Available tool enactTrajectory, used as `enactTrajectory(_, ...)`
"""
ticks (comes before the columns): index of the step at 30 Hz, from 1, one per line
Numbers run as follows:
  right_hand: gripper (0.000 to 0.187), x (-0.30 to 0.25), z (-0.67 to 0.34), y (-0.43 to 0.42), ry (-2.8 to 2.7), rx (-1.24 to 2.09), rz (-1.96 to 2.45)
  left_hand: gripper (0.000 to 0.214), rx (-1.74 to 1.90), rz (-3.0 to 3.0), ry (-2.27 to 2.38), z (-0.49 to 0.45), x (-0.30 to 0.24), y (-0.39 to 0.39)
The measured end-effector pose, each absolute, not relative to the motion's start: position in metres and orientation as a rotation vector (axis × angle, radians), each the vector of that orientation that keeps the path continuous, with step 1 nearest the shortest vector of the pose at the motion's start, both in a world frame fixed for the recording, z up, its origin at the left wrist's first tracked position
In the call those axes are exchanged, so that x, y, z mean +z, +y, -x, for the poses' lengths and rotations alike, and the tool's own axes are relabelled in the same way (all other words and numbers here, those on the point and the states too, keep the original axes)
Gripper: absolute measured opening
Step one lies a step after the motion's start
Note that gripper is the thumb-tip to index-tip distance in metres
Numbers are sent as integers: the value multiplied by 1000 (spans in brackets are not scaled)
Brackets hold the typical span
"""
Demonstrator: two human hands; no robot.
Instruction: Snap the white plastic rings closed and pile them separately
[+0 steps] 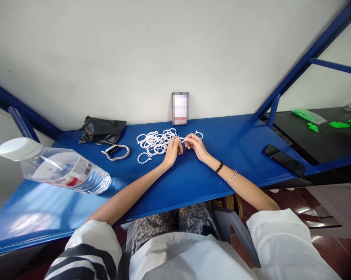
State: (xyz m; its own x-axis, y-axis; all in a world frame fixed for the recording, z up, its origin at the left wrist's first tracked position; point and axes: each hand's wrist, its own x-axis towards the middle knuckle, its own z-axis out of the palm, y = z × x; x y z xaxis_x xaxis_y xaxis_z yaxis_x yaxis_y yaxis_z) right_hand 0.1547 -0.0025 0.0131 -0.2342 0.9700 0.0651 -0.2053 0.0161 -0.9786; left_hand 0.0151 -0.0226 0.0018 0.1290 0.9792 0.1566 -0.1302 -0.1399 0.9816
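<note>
Pinching, head view: left hand (172, 151) and right hand (196, 146) brought close together over a blue table (181, 182), one white ring (180, 140) bridging the narrow gap between them.
Left hand: thumb and fingers drawn together, clamped on the left side of the white ring.
Right hand: thumb and fingers likewise clamped on the ring's right side.
Ring pile (153, 140): many similar white rings, overlapping on the table, immediately left of the left hand.
Outlying ring (202, 136): apart from the pile, just beyond the right hand.
Right arm: black beaded bracelet (219, 167) at the wrist; silver bangle (234, 177) higher on the forearm.
Upright phone (180, 109): propped against the pale wall (164, 58), behind the hands; screen content blurred.
Pale-strapped watch (113, 149): on the table, left of the ring pile.
Black plastic bag (102, 130): crumpled, near the wall, just beyond the watch.
Water bottle (73, 171): clear, labelled, white-capped, at the left of the table.
Dark phone (284, 160): lying flat toward the table's right end.
Black table (292, 132): adjoining at right, bearing a green packet (308, 115) and bright green pieces (339, 124).
</note>
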Motion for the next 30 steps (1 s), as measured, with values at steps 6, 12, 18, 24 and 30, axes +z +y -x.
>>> enactTrajectory(6,20,14,-155,-3,-1245,1433,918,31,1281,-1281,948,-15,2,-23)
enactTrajectory(12,22,14,-155,-3,-1237,1439,933,32,1295,-1302,959,-15,3,-24)
enactTrajectory(18,27,12,-154,-2,-1217,1401,940,46,1274,-1365,972,-15,3,-24)
enactTrajectory(24,29,8,-154,0,-1223,1377,985,57,1198,-1327,922,-15,4,-24)
enactTrajectory(30,33,6,-154,2,-1284,1331,930,54,1210,-1256,910,-14,5,-21)
